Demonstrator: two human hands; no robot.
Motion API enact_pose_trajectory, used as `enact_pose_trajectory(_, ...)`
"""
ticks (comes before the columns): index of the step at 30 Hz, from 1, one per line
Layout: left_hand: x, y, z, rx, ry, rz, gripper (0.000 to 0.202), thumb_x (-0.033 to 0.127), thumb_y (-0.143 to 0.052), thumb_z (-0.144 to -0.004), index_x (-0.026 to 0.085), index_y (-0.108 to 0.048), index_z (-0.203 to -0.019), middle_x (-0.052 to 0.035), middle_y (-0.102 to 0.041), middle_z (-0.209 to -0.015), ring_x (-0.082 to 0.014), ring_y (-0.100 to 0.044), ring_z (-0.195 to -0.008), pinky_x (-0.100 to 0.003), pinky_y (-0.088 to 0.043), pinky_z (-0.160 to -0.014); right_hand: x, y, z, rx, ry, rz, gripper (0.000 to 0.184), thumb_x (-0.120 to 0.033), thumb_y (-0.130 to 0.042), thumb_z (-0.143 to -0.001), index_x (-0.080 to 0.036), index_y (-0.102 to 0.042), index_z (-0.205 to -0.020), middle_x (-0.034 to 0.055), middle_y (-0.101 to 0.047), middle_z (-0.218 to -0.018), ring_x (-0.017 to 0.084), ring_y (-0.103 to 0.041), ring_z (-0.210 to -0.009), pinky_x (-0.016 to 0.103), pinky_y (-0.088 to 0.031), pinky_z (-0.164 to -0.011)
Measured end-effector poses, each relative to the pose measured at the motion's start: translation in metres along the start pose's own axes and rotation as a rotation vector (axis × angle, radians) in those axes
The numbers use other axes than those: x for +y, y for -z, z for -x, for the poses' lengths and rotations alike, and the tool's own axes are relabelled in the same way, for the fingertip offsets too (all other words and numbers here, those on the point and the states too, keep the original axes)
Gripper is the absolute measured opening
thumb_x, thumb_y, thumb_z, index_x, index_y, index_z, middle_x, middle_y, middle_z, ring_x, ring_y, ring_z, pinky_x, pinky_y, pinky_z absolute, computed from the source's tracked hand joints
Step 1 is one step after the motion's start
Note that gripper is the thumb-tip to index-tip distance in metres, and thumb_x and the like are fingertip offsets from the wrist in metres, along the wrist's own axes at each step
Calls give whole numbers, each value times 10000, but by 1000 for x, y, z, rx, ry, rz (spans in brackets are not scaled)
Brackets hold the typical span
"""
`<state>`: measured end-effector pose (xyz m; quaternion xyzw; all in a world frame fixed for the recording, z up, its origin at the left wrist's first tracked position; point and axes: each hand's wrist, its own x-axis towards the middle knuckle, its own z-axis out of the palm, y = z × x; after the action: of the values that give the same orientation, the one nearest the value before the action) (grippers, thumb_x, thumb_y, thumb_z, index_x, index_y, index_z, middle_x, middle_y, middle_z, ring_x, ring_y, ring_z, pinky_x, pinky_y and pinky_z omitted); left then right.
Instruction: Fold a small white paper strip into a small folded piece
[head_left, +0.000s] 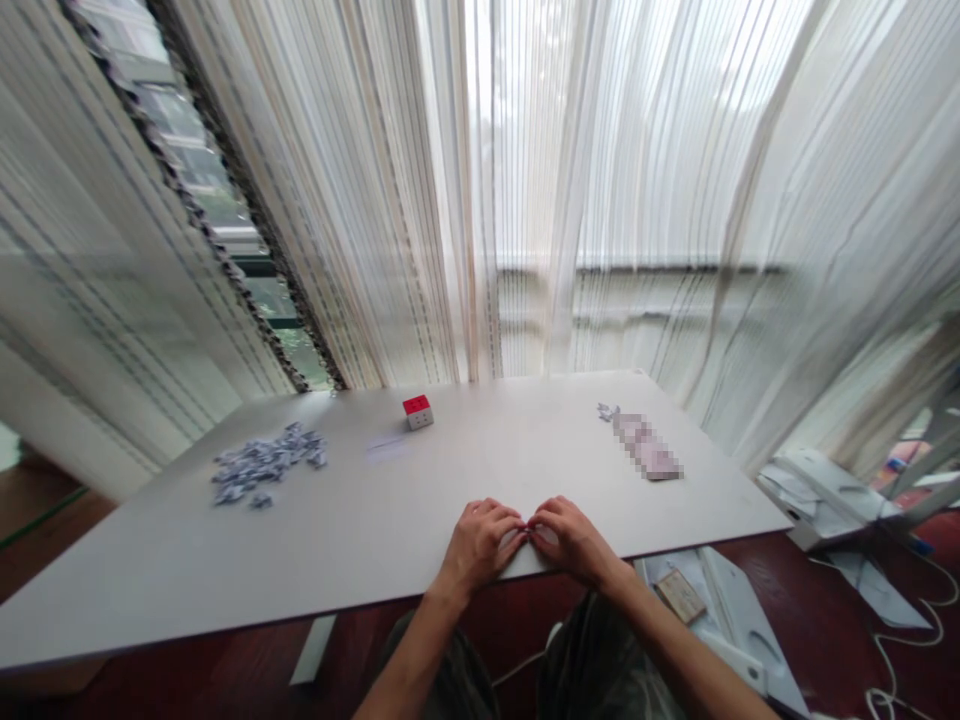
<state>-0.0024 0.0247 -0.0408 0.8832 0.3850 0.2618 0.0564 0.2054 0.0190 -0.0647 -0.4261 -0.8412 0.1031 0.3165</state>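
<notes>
Curled fingertips of left hand (480, 542) and right hand (571, 538) pinching something unseen on smooth white table (360, 530).

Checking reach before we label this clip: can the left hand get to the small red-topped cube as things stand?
Probably yes, with a stretch. The left hand rests at the near edge of the table, fingertips meeting the right hand. The cube sits far across, but only bare tabletop lies between; the pile of paper bits is off to the side.
</notes>
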Motion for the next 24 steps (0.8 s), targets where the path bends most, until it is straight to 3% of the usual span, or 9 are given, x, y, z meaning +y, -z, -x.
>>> enact_pose_trajectory(4, -5, 7, -5, -54, -39, -63, 154, 257, -570, -918, 258, -710, -982, -35, -709, -1016, -215, -595, -960, -382, -419, -867, 7, 1, 1, -40, -24, -57, 107, -236, -666, -873, -226, -707, -971, 37, -655, -921, 157, -609, -856, 247, -471, -787)
enact_pose_trajectory(10, -4, 9, -15, -143, 17, -58, 135, 266, -596, -891, 235, -727, -908, -42, -700, -928, -212, -606, -914, -350, -432, -826, -4, 7, -8, -74, -38, 123, 111, -233, -616, -904, -222, -725, -887, 41, -657, -844, 177, -604, -846, 266, -446, -782)
enact_pose_trajectory(18, -17, 8, -26, -275, 173, 177, 192, 341, -609, -852, 220, -754, -887, -33, -725, -905, -173, -646, -798, -258, -461, -765, -13, -1, -9, -47, -282, 74, 115, -240, -619, -863, -205, -728, -866, 46, -678, -853, 164, -622, -814, 242, -448, -775)
enact_pose_trajectory(24, -23, 7, -44, -473, 296, 224, 261, 375, -593, -821, 191, -761, -897, -56, -760, -892, -188, -662, -789, -239, -457, -697, -8, 16, -32, -272, -392, -55, 154, -273, -631, -826, -191, -740, -898, 40, -730, -824, 154, -654, -740, 214, -435, -676)
